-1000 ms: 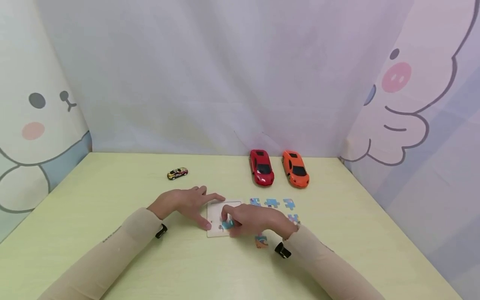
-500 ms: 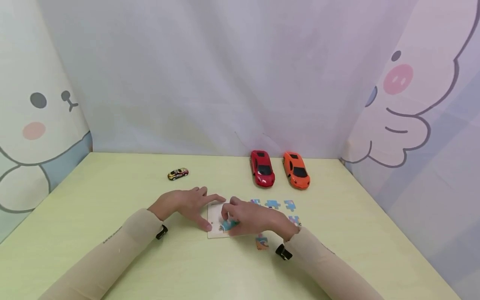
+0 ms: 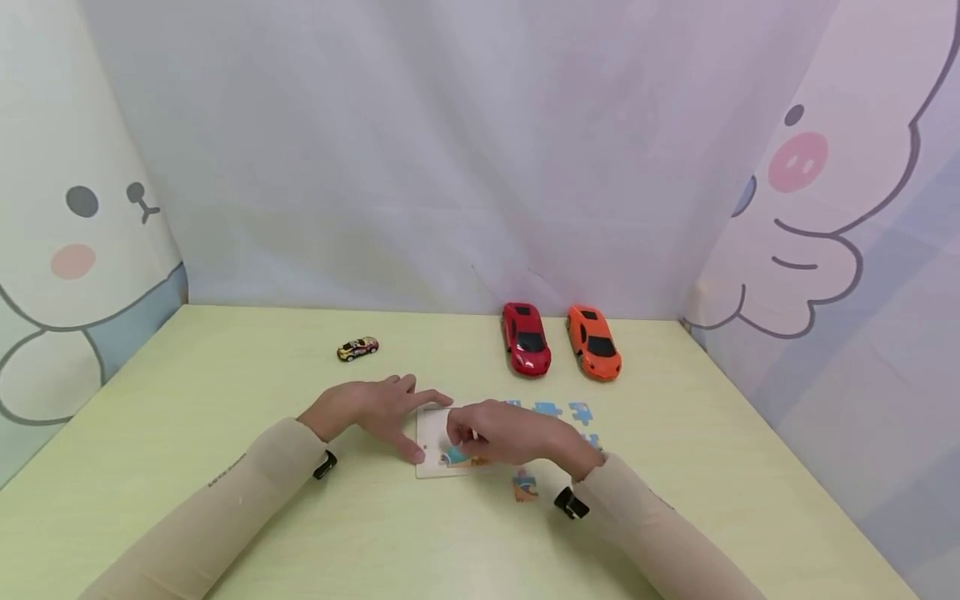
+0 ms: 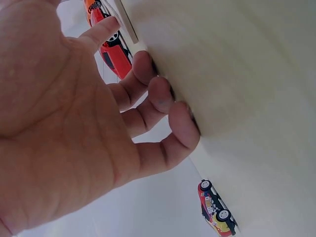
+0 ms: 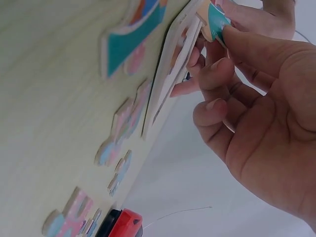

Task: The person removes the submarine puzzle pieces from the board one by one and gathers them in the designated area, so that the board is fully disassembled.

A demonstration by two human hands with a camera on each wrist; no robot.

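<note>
Right hand (image 3: pixel 510 435) pinching teal cardboard puzzle piece (image 5: pixel 216 22) over pale square puzzle tray (image 3: pixel 433 442), left hand (image 3: pixel 371 406) resting flat-fingered, grip relaxed, steadying tray on yellow-green desk (image 3: pixel 225 400).

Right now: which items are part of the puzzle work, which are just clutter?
In use: puzzle board, teal piece pinched by right hand, left hand steadying the board, loose pieces.
Idle: red car, orange car, small yellow car.
</note>
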